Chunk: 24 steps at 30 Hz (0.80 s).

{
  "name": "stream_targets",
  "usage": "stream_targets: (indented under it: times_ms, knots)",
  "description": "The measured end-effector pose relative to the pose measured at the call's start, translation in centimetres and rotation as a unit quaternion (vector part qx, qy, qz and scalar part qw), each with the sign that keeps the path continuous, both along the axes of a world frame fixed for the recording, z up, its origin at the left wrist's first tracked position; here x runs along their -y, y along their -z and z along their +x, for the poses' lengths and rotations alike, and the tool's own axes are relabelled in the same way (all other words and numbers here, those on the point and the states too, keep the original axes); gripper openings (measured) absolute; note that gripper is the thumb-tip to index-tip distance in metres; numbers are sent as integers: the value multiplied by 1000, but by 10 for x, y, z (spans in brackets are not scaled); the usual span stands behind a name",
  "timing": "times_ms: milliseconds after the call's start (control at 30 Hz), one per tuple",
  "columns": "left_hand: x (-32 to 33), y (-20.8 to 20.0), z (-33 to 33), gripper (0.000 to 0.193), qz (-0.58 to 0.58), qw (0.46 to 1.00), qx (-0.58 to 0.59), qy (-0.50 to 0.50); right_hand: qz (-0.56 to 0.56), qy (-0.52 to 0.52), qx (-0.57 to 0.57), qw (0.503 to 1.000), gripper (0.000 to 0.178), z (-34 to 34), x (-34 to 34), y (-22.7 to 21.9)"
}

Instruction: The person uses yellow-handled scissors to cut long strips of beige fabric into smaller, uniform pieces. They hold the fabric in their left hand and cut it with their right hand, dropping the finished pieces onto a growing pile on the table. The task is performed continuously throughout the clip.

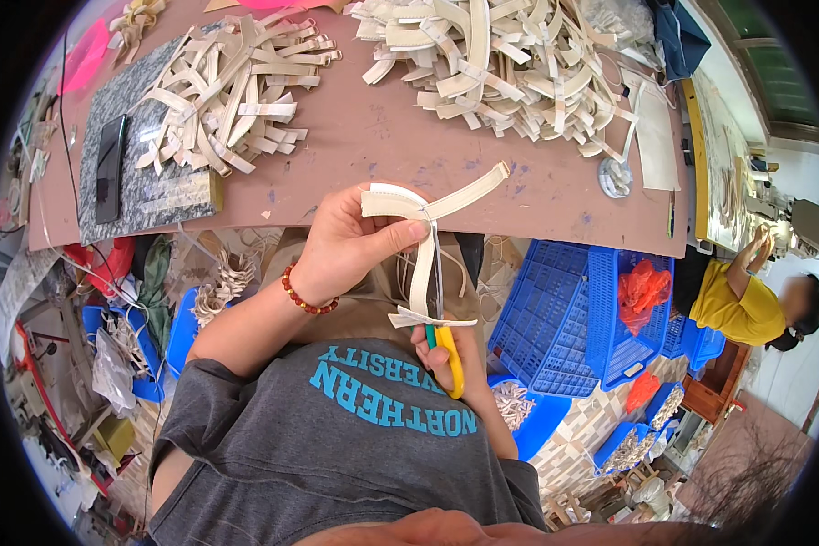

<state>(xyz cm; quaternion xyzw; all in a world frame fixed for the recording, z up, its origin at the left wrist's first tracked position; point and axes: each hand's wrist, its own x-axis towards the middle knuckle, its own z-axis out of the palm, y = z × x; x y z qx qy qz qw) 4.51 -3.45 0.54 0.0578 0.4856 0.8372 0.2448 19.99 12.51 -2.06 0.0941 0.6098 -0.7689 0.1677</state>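
A brown tabletop (364, 136) carries a large strap pile (491, 68) toward its far edge; by its left edge, a slab (136, 205) bears a smaller pile (237, 91). Over the near edge, the left hand (359, 232) pinches cream strapping (473, 193) between thumb and fingers. The right hand (450, 350) grips scissors (450, 369), blades alongside the strapping's hanging end. A phone (110, 168) lies on the slab.

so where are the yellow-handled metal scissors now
The scissors are in the right hand, just below the head view's centre, beside cream stitched straps in the left hand.
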Motion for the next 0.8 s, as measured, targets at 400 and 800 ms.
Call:
stream_targets:
  times_ms: [400,800]
  knots:
    - [6,-4,-6,24,8,998,19,52,-25,5,24,999,44,0,-1,-5]
    - [24,-24,-35,20,-70,983,-17,172,142,-55,23,988,32,-7,-13,-23]
